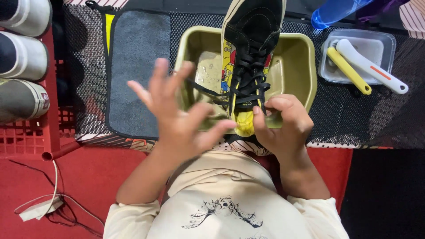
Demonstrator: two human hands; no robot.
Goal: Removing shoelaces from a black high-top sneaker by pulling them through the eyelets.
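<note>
Head view shows you the shoe (250, 48) lying across an olive-green basin (305, 66), toe pointing away from you and its opening toward your chest. It is a black high-top with black laces (248, 84), a pale sole edge, a yellow lining at the tongue, and a bright cartoon print along its side. Your right hand (283, 124) has its grip pinched on the laces near the top eyelets. Your left hand (177, 115) is released, fingers spread wide, just beside the shoe, with one lace strand running toward it. A grey towel (137, 71) lies left of the basin; two brushes (363, 66) rest in a clear tray (389, 42) on the right.
</note>
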